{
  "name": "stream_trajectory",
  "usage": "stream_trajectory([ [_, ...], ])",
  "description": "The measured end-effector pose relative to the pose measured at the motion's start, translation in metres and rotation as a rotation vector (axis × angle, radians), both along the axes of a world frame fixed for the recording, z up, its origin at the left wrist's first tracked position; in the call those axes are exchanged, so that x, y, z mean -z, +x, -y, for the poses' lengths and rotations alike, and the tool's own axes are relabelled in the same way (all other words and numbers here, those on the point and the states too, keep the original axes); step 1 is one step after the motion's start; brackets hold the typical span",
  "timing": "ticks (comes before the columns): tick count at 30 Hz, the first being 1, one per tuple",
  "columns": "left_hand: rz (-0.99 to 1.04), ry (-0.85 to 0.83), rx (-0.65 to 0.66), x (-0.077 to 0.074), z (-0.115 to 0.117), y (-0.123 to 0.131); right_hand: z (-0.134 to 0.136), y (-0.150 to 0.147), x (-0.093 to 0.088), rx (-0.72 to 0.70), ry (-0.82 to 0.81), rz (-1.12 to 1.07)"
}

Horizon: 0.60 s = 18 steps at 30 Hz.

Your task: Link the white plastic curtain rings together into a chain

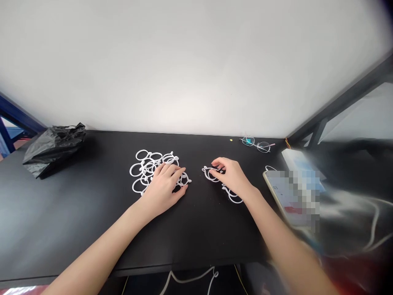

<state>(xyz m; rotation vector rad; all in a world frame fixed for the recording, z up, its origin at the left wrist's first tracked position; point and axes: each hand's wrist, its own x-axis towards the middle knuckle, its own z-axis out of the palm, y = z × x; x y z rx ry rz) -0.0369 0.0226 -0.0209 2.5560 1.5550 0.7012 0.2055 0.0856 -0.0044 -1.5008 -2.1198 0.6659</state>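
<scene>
A pile of white plastic rings with small knobs [143,155] lies left of centre on the black table. My left hand [166,182] rests over its right part, palm down with fingers spread, hiding several rings. To the right, my right hand [226,172] has its thumb and curled fingers around a white ring [208,175]. That ring sits at or very near the tabletop, and the fingers partly cover it. Just below the right wrist lie more white rings [235,200], partly overlapped by the forearm.
A black plastic bag [57,147] sits at the far left of the table [196,229]. Eyeglasses [256,144] lie near the white wall. At right are a phone [278,188], a white box [293,157] and pale cables [374,217]. Dark frame bars flank both sides.
</scene>
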Motion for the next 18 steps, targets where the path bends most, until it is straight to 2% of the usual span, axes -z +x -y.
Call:
stream_trajectory([
  [5,0.026,-0.011,0.01,-0.003,0.001,0.001,0.001,-0.005,0.002,-0.036,-0.005,-0.029],
  [10,0.124,-0.018,0.037,-0.009,0.003,0.003,0.001,-0.006,-0.001,-0.056,0.068,-0.074],
  [14,0.283,-0.008,0.055,-0.016,0.009,0.007,0.009,-0.011,-0.007,-0.012,0.233,-0.324],
  [18,0.406,-0.031,0.09,-0.02,0.015,0.011,0.023,-0.023,-0.013,-0.106,0.307,-0.53],
])
